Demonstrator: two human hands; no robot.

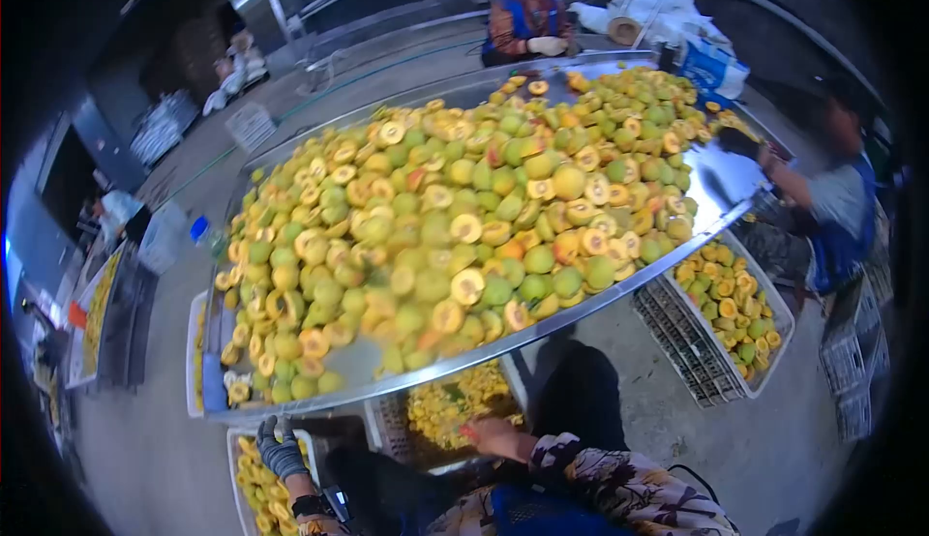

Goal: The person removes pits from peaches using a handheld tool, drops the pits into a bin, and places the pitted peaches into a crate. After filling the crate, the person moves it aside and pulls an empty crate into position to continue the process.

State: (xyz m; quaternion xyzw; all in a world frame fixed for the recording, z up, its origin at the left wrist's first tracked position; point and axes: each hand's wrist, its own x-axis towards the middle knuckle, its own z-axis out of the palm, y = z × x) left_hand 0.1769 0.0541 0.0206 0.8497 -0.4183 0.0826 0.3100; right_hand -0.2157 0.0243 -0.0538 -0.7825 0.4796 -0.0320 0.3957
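My left hand (280, 451), in a grey glove, is at the near left corner of the metal table (435, 362), above a crate of cut fruit (254, 483). Its fingers are apart and nothing shows in them. My right hand (498, 436), bare, is below the table's near edge, over a crate of yellow fruit pieces (463, 405). Its fingers are curled round something reddish that I cannot make out. A large heap of halved and whole yellow-green fruit (435, 217) covers much of the tabletop.
A person (527, 23) is at the far edge, and another (837, 197) reaches over the right end. A fruit crate (726, 304) stands at the lower right. A blue-capped bottle (208, 236) is by the left edge. More crates (856, 362) stand far right.
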